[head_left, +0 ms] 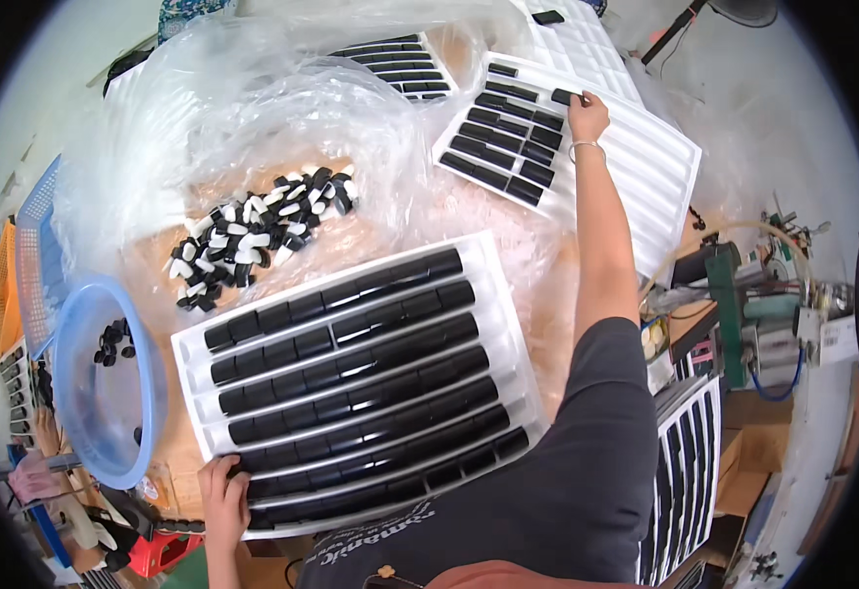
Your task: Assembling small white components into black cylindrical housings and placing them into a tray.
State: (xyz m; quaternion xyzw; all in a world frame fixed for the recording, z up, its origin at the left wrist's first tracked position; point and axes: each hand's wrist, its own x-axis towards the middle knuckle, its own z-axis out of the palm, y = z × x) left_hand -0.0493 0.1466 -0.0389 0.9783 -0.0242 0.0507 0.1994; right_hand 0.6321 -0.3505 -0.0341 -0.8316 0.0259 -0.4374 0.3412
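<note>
A thin, pale bracelet [587, 144] circles the wrist just behind the right hand [588, 116]. Farther back from that hand, near the elbow, sits the plain hem of a charcoal short sleeve [606, 368]. Right of the left hand [223, 496], the matching T-shirt [547, 481] bears whitish lettering [375, 538]; below that hangs a small, gold-toned, flower-shaped pendant [386, 571].

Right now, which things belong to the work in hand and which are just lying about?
Seemingly in the work:
right hand, on a black piece
left hand, on the near tray
far tray

Seemingly just lying about:
blue basket
orange basket
cardboard box
</note>
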